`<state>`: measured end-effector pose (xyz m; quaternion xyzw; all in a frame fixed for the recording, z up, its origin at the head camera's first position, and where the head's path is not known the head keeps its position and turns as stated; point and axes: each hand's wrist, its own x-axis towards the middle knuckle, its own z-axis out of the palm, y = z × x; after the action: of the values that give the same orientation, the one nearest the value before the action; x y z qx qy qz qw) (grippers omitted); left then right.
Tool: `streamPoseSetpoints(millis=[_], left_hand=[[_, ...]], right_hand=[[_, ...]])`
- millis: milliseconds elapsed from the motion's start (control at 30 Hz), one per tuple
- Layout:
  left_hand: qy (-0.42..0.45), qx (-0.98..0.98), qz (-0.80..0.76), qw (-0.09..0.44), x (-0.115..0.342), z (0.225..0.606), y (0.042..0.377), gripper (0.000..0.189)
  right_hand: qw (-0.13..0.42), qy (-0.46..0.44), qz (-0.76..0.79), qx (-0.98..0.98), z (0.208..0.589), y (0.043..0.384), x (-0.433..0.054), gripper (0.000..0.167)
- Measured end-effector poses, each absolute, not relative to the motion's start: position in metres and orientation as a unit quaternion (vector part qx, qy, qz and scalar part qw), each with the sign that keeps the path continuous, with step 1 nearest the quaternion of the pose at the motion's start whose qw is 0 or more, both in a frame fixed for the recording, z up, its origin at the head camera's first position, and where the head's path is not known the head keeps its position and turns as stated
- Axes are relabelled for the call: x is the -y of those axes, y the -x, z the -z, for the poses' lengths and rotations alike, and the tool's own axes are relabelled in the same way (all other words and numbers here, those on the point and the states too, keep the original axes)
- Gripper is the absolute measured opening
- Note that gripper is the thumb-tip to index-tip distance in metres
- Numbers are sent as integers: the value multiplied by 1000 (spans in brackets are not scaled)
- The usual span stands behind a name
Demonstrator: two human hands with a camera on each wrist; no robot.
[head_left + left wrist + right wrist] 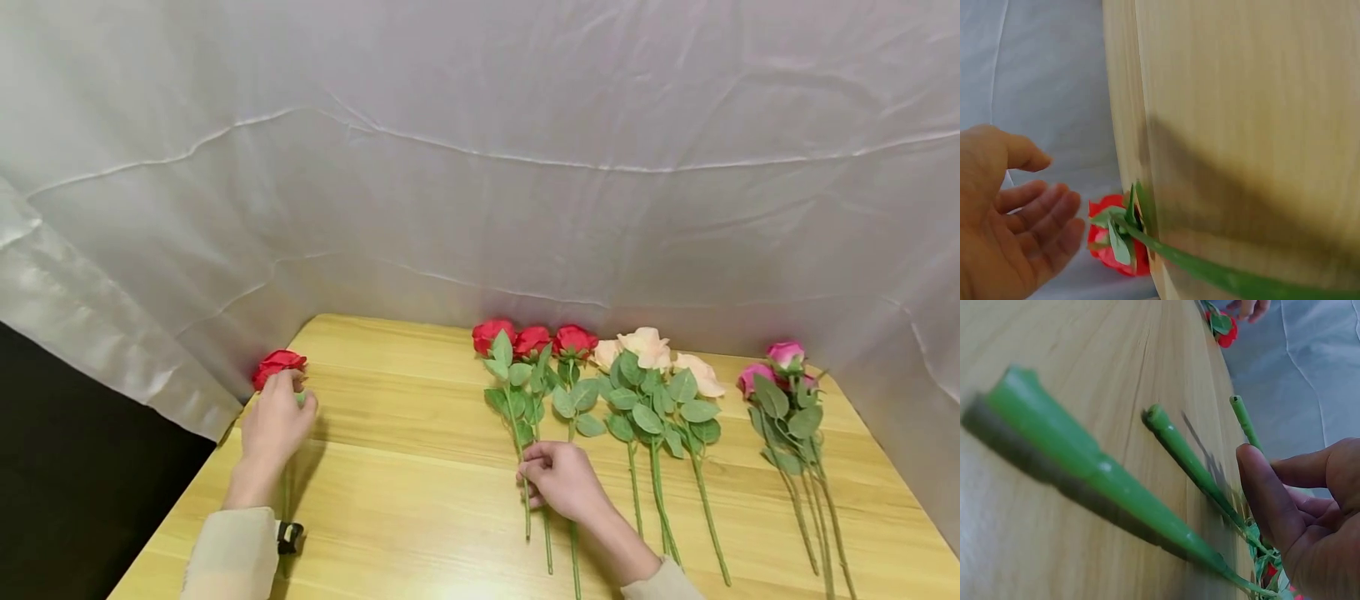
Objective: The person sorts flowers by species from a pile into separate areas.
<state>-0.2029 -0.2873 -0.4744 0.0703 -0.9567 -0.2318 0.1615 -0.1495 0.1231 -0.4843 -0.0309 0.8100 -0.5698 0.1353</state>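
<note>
A single red rose [278, 367] lies along the table's left side, its bloom at the edge. My left hand [279, 417] is over it in the head view. In the left wrist view the left hand's fingers [1054, 212] are loosely bent beside the bloom, apart from the stem. My right hand [562, 479] pinches, between thumb and fingers, the stem [1244, 419] of the leftmost rose in a row of red roses [574, 341]. In the right wrist view two other green stems [1097, 469] rest on the wood near that hand.
Peach roses [645, 346] lie right of the red row, their leaves close to it. Farther right is a cluster of magenta roses [786, 356] with long stems. A grey cloth [480, 208] hangs behind the wooden table [405, 467], whose left edge borders a dark area.
</note>
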Motion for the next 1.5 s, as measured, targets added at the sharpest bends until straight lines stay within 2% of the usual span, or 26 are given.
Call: streamPoseSetpoints(millis=[267, 533, 833, 967, 1233, 1500], left_hand=[[-116, 966, 218, 75, 299, 476, 199, 47], [-160, 965, 206, -9, 312, 475, 199, 57], [-154, 964, 205, -64, 321, 474, 200, 30], [-146, 964, 210, -76, 322, 475, 200, 26], [-133, 961, 234, -69, 321, 473, 197, 20], [-130, 941, 300, -82, 323, 472, 189, 33]], right_hand=[[127, 32, 553, -823, 488, 152, -121, 31], [110, 38, 525, -843, 488, 151, -118, 32], [119, 52, 503, -854, 491, 153, -119, 28], [121, 52, 502, -855, 491, 153, -119, 30], [114, 56, 480, -868, 492, 153, -119, 29], [103, 64, 455, -882, 492, 153, -116, 24]])
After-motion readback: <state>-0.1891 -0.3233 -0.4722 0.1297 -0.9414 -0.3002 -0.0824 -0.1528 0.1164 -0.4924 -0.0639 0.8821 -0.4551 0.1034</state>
